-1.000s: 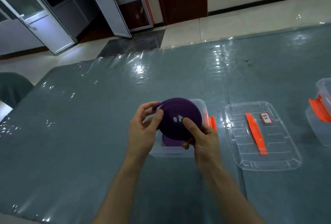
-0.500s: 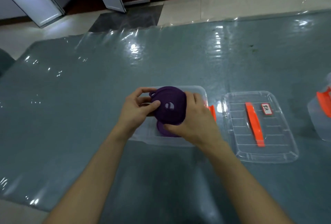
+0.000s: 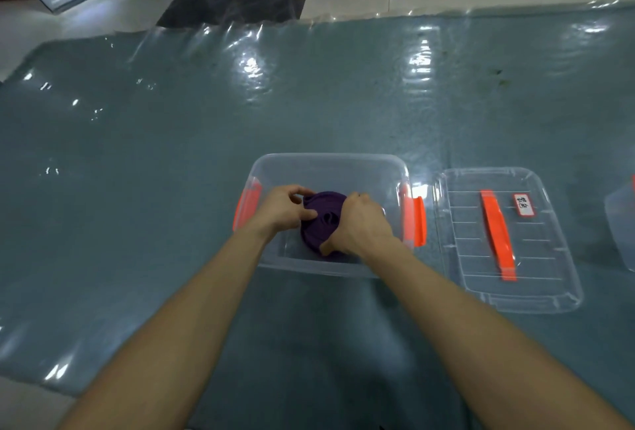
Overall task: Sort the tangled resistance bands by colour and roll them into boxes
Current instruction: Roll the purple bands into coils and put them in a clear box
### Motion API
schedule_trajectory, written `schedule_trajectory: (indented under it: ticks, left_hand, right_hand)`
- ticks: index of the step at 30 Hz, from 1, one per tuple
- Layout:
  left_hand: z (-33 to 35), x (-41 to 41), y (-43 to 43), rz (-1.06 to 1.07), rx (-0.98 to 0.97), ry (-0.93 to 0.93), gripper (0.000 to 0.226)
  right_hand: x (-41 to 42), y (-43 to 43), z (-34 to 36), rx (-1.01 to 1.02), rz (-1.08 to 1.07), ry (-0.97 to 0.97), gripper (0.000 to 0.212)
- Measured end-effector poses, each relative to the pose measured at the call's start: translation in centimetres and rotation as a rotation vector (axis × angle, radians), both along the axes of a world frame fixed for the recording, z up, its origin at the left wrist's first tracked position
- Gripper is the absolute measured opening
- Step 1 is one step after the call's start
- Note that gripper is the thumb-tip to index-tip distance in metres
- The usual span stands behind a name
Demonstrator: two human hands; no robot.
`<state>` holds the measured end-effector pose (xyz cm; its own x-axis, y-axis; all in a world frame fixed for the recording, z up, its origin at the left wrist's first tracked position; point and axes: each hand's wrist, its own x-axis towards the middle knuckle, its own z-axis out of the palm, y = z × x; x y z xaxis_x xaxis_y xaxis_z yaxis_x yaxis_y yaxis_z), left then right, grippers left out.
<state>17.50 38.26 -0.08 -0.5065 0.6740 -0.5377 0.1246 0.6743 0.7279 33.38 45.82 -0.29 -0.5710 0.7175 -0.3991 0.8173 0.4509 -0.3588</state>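
A rolled purple resistance band (image 3: pixel 321 220) lies low inside a clear plastic box (image 3: pixel 326 163) with orange side latches. My left hand (image 3: pixel 285 211) grips the roll's left edge with curled fingers. From the right, my right hand (image 3: pixel 360 227) curls over the roll, its thumb under the near edge. Both hands are down inside the box. Whether another purple roll lies beneath is hidden by my hands.
The box's clear lid (image 3: pixel 536 288) with an orange handle and a small white label lies flat to the right. Another clear box (image 3: pixel 618 220) with orange trim shows at the right edge. A glossy plastic-covered grey table (image 3: pixel 171 154) stretches around; tiled floor lies beyond.
Both hands have lowered the purple roll from above the box down into it. The camera has tilted further down towards the table.
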Motion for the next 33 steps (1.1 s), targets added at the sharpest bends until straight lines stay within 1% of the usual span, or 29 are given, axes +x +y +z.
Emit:
schedule_trajectory:
  ticks: [5,10,12,13,16,19,21,22,23,24,25,26,27,28,29,30,32,33]
  left_hand:
    - [-1.0,-0.1,1.2,-0.058,-0.005,0.149,0.051]
    - [-1.6,-0.7,1.9,-0.101,-0.053,0.258,0.050]
    - [-2.2,-0.7,1.9,-0.106,-0.080,0.310,0.047]
    - [-2.4,-0.7,1.9,-0.112,-0.094,0.340,0.046]
    - [-2.6,-0.5,2.0,-0.142,-0.119,0.460,0.042]
    - [-2.0,0.5,2.2,-0.168,-0.185,0.692,0.034]
    - [-1.5,0.9,2.3,-0.207,-0.259,0.849,0.040]
    - [-1.3,1.1,2.3,-0.265,-0.281,0.932,0.039]
    - [-1.2,1.3,2.4,-0.335,-0.272,1.006,0.033]
    - [-1.1,1.6,2.5,-0.412,-0.241,1.060,0.023]
    - [-1.2,2.0,2.6,-0.505,-0.199,1.092,0.013]
    - [-1.3,2.4,2.7,-0.600,-0.168,1.105,0.008]
    - [-1.4,2.7,2.8,-0.683,-0.160,1.107,0.009]
    - [-1.3,3.1,3.0,-0.735,-0.173,1.096,0.012]
    - [-1.1,2.9,3.0,-0.749,-0.203,1.081,0.014]
    - [-0.8,2.9,3.1,-0.765,-0.232,1.065,0.018]
    - [-0.7,3.0,3.1,-0.830,-0.287,1.021,0.033]
    - [-0.6,3.3,3.0,-0.864,-0.314,0.999,0.042]
  right_hand:
    - [-0.8,0.8,-0.5,-0.040,-0.008,-0.052,0.119]
    - [-1.6,1.5,-0.8,-0.113,-0.008,-0.072,0.117]
    - [-1.6,1.8,-1.2,-0.140,0.005,-0.080,0.106]
    - [-1.6,1.9,-1.4,-0.134,0.014,-0.082,0.098]
    - [-1.4,1.9,-1.9,-0.086,0.049,-0.077,0.065]
    - [-1.4,1.6,-1.2,-0.123,0.086,-0.094,0.054]
    - [-0.7,1.5,0.4,-0.147,0.095,-0.060,0.043]
    - [0.0,1.6,1.4,-0.162,0.096,-0.012,0.038]
    - [0.9,1.7,2.4,-0.178,0.083,0.078,0.034]
    - [2.1,1.9,3.3,-0.189,0.041,0.222,0.029]
    - [3.6,1.9,4.2,-0.214,-0.053,0.411,0.024]
    - [5.4,2.0,4.9,-0.237,-0.186,0.614,0.021]
    - [7.2,2.1,5.3,-0.211,-0.336,0.776,0.024]
    - [9.1,2.3,5.1,-0.146,-0.477,0.869,0.026]
    - [10.5,2.7,4.5,-0.061,-0.577,0.865,0.026]
    - [12.3,3.2,3.4,0.020,-0.650,0.792,0.024]
    - [15.7,4.7,0.4,0.121,-0.702,0.516,0.026]
    - [17.1,5.4,-1.2,0.125,-0.711,0.374,0.030]
